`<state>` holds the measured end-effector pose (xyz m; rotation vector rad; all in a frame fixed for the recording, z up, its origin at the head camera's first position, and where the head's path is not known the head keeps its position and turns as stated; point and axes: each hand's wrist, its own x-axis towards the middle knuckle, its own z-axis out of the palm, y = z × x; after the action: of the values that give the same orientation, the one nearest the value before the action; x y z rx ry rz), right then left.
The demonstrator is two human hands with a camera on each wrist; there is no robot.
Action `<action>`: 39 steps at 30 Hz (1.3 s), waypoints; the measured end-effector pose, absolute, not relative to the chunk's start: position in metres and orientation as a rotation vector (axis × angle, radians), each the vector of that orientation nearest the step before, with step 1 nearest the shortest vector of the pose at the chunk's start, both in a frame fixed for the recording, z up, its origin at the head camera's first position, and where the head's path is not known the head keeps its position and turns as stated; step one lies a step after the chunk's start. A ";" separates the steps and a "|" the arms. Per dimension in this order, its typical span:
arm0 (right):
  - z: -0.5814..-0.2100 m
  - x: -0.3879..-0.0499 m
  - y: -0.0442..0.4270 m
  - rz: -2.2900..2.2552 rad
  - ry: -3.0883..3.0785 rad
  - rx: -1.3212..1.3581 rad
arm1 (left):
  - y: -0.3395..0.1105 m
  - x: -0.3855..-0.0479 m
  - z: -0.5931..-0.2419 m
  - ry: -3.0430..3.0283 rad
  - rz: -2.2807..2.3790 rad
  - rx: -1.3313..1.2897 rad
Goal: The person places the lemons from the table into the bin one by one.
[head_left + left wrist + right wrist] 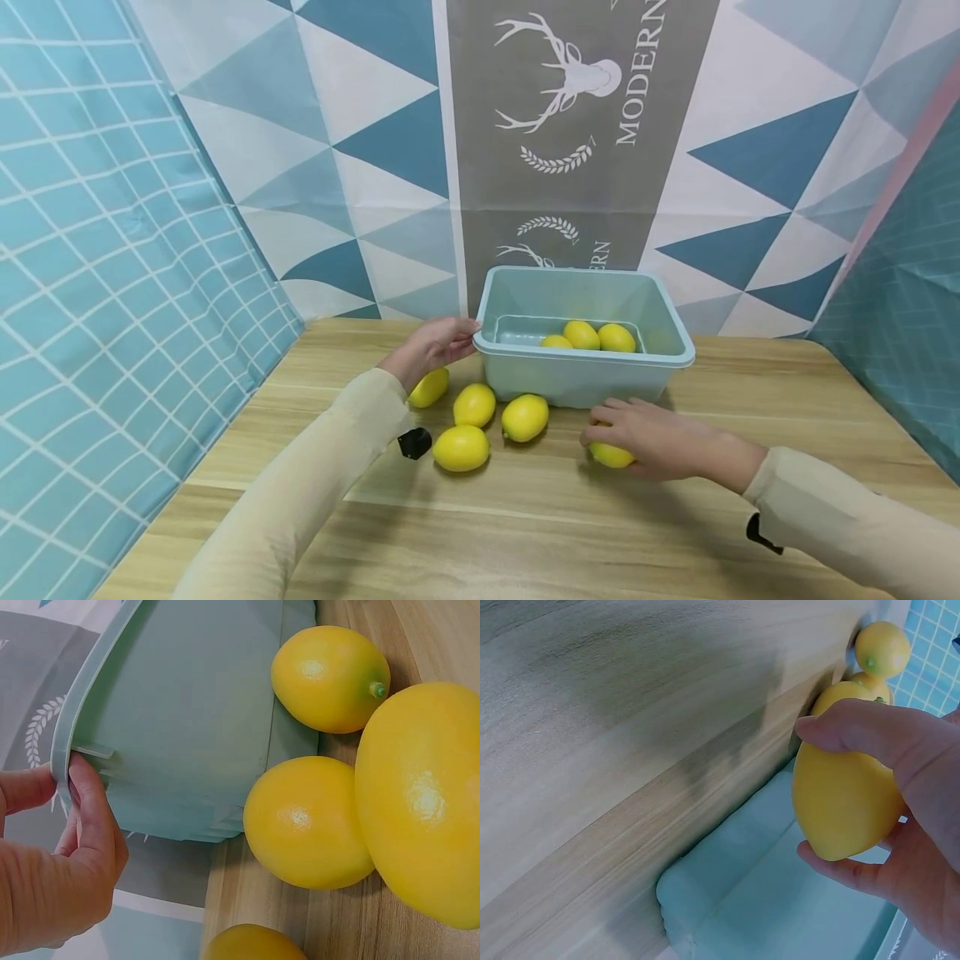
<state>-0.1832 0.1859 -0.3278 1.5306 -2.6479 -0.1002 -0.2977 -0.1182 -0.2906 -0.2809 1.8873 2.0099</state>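
Observation:
A pale blue-green plastic bin stands at the back of the table with lemons inside. My left hand pinches the rim at the bin's left end; in the left wrist view the thumb lies outside the rim and fingers curl beneath it. In front of the bin's right part, my right hand grips a lemon between thumb and fingers. Several other lemons lie on the table by the bin's left front, among them one lemon nearest me and another close to the bin wall.
The wooden table runs back to a patterned cloth backdrop. A blue checked cloth hangs along the left side, and a teal cloth along the right. Black wrist pieces show at the sleeves.

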 end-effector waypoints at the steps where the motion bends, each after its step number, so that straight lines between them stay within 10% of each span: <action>1: -0.328 -0.183 0.186 -0.099 -2.650 1.529 | -0.118 -0.298 -0.291 1.893 2.004 -0.277; 39: -0.287 -0.183 0.190 0.008 -2.758 1.536 | -0.119 -0.299 -0.293 1.868 2.015 -0.244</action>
<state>-0.1835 0.1895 -0.2866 1.5356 -2.7584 0.0078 -0.2986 -0.1190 -0.2932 -0.2437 1.8683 2.0152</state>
